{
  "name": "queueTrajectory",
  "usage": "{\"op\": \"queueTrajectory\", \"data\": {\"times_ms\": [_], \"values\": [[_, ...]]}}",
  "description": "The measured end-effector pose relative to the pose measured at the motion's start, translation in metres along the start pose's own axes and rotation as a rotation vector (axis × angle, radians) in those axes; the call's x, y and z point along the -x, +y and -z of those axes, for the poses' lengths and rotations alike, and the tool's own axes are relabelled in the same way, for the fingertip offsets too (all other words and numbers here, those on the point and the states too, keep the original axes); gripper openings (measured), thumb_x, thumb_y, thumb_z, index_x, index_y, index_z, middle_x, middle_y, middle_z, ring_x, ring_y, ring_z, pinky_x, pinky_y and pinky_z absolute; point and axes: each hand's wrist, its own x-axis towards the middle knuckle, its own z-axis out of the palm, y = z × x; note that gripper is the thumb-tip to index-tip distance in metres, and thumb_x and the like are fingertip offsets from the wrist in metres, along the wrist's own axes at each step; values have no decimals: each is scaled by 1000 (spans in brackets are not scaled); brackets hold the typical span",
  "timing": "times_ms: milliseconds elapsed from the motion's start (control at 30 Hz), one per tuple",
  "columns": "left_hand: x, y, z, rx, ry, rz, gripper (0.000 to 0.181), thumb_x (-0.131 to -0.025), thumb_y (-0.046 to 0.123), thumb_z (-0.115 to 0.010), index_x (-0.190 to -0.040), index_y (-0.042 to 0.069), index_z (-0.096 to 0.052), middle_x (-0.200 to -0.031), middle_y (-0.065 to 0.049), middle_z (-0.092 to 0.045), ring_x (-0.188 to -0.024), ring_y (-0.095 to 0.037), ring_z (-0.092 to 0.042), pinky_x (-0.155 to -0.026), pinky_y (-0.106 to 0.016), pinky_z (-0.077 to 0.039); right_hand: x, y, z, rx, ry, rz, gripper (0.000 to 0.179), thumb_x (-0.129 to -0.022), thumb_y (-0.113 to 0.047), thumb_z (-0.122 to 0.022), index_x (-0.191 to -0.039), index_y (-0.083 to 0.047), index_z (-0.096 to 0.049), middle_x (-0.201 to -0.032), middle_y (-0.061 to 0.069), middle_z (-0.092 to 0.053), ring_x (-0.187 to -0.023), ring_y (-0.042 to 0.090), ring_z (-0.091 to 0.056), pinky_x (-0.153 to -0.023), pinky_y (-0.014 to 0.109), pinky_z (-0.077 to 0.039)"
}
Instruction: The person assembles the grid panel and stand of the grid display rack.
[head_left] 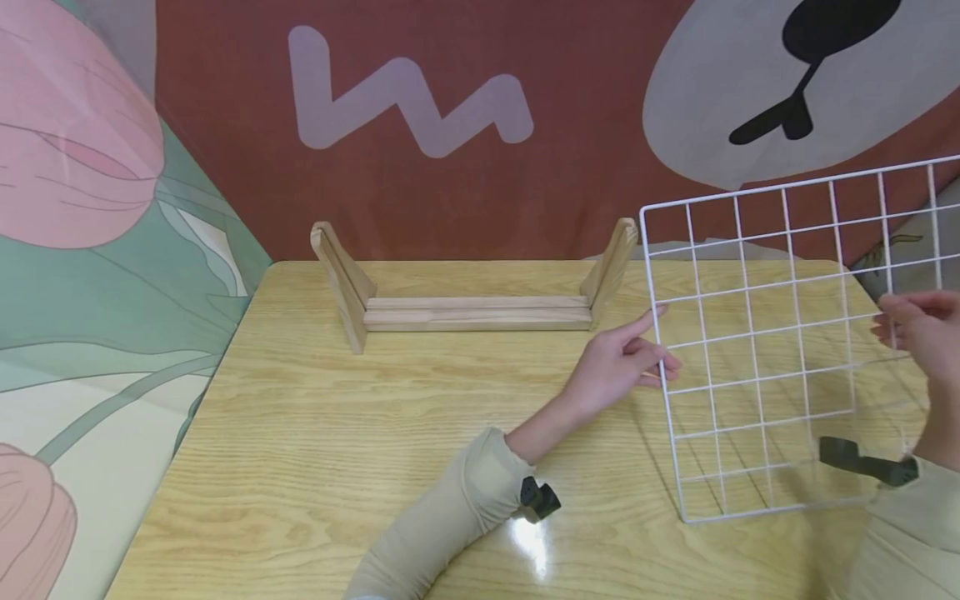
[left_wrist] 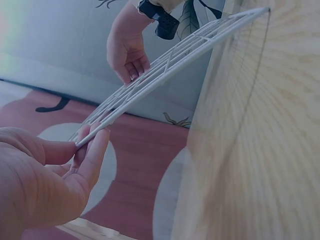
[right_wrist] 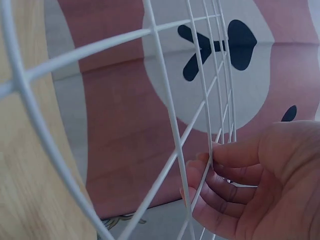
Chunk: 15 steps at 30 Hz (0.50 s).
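A white wire grid panel (head_left: 804, 372) is held tilted over the right side of the table. In the head view, my left hand (head_left: 611, 362) grips its left edge wire at about mid-height. The left wrist view shows the thumb (left_wrist: 59, 151) on one side of that wire and fingers on the other. With thumb and fingertips, my right hand (head_left: 926, 329) pinches a wire inside the panel; the right wrist view shows this hand (right_wrist: 250, 175) closely. One lower corner of the panel appears to touch the tabletop in the left wrist view. Its right end lies outside the head view.
A wooden rack (head_left: 480, 319) with two slanted end pieces and a slatted base stands at the table's back. The wood-grain table (head_left: 300, 467) reaches a patterned cloth backdrop (head_left: 225, 100). Dark straps with small devices sit on both sleeved wrists.
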Motion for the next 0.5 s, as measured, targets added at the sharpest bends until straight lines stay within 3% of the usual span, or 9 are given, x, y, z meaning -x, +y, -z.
{"op": "queueTrajectory", "data": {"times_ms": [100, 200, 267, 367, 433, 500], "values": [[1, 4, 0, -22, 5, -22, 57, -103, -7, -57, -156, 12, -46, -98, -29, -73, -93, -41, -74, -82, -40, -63, -44, 37, 40, 9, -15, 8, 16, -100, -3, -66, -86, -10, -62, -59, -3, -70, -46, 6, -66, -43, 16, -51], [3, 8, 0, -58, 20, -47, 56, -103, -6, -57, -155, 11, -47, -96, -26, -74, -90, -35, -75, -79, -38, -63, -89, 76, 82, -29, -19, 36, 13, -95, -13, -78, -94, -12, -64, -65, -2, -72, -50, 7, -69, -45, 18, -54], [3, 11, 1, -89, 34, -71, 55, -103, -5, -58, -155, 11, -48, -95, -26, -74, -88, -34, -76, -77, -34, -63, -95, 80, 89, -53, -11, 31, 18, -92, -15, -81, -98, -12, -64, -67, -2, -73, -51, 8, -69, -47, 18, -54], [4, 15, 3, -136, 62, -106, 51, -104, -4, -58, -153, 9, -51, -93, -24, -75, -85, -28, -76, -73, -30, -63, -63, 49, 57, -32, 64, 30, 14, -94, -14, -80, -95, -11, -67, -64, -3, -71, -50, 4, -66, -49, 13, -52], [4, 18, 5, -158, 76, -126, 47, -104, -4, -58, -150, 5, -54, -93, -23, -75, -85, -28, -77, -74, -30, -63, -24, 12, 20, -23, 114, 17, 11, -99, -10, -72, -90, -12, -67, -61, -5, -68, -48, 2, -63, -50, 10, -49], [4, 21, 7, -166, 90, -141, 40, -104, -3, -58, -144, 2, -59, -94, -21, -76, -86, -28, -77, -75, -31, -63, 15, -26, -18, -3, 152, -1, 21, -103, -8, -63, -83, -15, -65, -58, -8, -64, -47, 0, -59, -51, 7, -45]]}}
